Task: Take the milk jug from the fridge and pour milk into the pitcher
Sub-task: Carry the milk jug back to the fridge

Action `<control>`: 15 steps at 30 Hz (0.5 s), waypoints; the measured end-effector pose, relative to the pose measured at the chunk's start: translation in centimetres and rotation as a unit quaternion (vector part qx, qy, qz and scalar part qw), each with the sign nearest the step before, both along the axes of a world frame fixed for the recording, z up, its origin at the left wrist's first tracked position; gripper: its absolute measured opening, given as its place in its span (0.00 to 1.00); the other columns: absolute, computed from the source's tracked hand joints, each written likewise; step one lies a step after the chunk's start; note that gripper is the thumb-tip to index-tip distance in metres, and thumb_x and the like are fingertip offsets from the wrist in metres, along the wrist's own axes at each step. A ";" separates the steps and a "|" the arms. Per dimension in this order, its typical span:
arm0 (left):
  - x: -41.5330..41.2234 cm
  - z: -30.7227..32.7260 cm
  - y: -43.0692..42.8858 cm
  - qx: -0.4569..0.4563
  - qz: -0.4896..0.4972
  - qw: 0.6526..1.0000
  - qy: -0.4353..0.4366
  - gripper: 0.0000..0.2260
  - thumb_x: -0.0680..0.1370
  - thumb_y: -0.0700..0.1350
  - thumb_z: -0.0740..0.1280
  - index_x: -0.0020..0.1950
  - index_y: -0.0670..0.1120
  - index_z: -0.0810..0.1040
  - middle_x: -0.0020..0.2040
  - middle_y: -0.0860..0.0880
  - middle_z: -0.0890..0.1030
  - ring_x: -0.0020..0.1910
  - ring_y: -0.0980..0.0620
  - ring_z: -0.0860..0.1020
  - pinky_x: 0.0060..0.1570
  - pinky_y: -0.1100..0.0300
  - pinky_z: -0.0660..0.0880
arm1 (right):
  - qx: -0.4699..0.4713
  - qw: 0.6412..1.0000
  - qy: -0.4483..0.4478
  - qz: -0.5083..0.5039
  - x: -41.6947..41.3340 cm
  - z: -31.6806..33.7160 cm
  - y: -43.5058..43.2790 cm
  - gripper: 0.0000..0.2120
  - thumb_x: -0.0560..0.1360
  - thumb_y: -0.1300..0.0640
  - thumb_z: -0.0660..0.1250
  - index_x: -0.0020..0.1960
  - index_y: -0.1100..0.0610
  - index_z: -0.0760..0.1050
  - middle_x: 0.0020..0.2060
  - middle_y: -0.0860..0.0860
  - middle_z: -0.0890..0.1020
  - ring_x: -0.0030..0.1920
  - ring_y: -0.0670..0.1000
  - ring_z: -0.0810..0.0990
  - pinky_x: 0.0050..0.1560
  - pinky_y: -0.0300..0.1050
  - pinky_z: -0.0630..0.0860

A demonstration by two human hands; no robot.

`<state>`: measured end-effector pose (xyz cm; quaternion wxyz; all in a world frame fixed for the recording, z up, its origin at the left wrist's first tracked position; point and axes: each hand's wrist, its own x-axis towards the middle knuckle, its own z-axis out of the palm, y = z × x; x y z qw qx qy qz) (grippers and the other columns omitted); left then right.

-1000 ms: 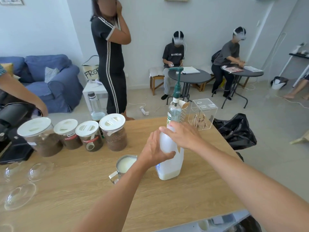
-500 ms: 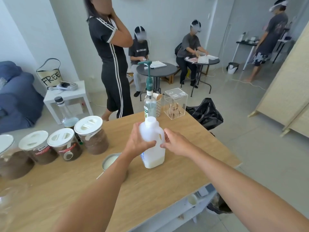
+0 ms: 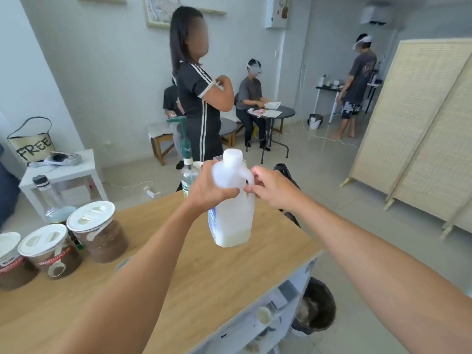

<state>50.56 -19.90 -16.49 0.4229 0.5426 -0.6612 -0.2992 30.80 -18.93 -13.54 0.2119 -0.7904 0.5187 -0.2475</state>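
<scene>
The milk jug (image 3: 233,215) is translucent white plastic with a white cap on and a little milk at its bottom. It hangs upright above the wooden table (image 3: 204,282). My left hand (image 3: 212,187) is wrapped around its shoulder from the left. My right hand (image 3: 270,189) pinches the jug's handle from the right, index finger on top and thumb underneath. Of the metal pitcher (image 3: 124,261) only a sliver of rim shows beside my left forearm, which hides the remainder.
Three white-lidded jars (image 3: 98,231) of brown powder and a water bottle (image 3: 51,200) stand at the table's left. A green pump bottle (image 3: 187,164) is behind the jug. A person stands beyond the table. A folding screen (image 3: 419,129) is on the right, a bin (image 3: 316,310) below.
The jug has risen off the table and hangs in both hands. My right hand moved from the jug's top to its handle. My view swung right.
</scene>
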 end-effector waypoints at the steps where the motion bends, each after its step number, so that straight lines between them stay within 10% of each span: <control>1: -1.0 1.2 -0.2 -0.013 -0.005 1.000 -0.006 0.35 0.67 0.49 0.78 0.68 0.50 0.64 0.56 0.52 0.73 0.52 0.53 0.75 0.43 0.59 0.74 | -0.007 1.000 -0.005 -0.005 -1.1 0.9 0.1 0.07 0.77 0.50 0.67 0.45 0.47 0.69 0.46 0.48 0.81 0.47 0.51 0.81 0.48 0.52 0.79; 15: -23.6 10.4 -0.1 -0.061 -0.204 0.977 0.018 0.32 0.67 0.49 0.79 0.66 0.45 0.69 0.57 0.50 0.76 0.55 0.52 0.80 0.48 0.54 0.80 | -0.111 0.983 -0.032 -0.145 -22.4 9.8 8.3 0.08 0.76 0.52 0.69 0.49 0.57 0.74 0.41 0.50 0.84 0.40 0.50 0.85 0.48 0.57 0.81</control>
